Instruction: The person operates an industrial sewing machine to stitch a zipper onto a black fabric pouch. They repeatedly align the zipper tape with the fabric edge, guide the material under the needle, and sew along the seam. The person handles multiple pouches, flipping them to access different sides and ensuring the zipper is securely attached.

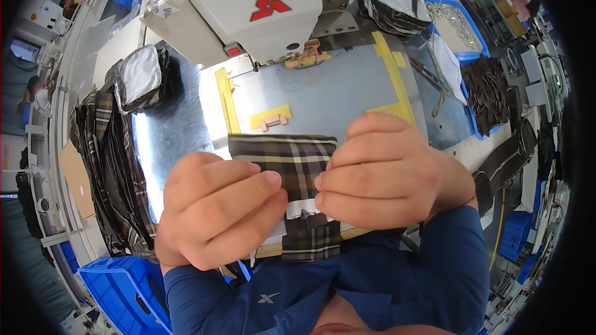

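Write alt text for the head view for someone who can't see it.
A person's left hand and right hand hold a plaid fabric piece in front of a white sewing machine. A plaid fabric pile lies at the left, and a blue tray of dark brown pieces at the right.

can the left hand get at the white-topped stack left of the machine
Probably yes: only shiny tabletop shows between the left hand and the white-topped stack, though that hand would likely have to let go of the plaid cloth first.
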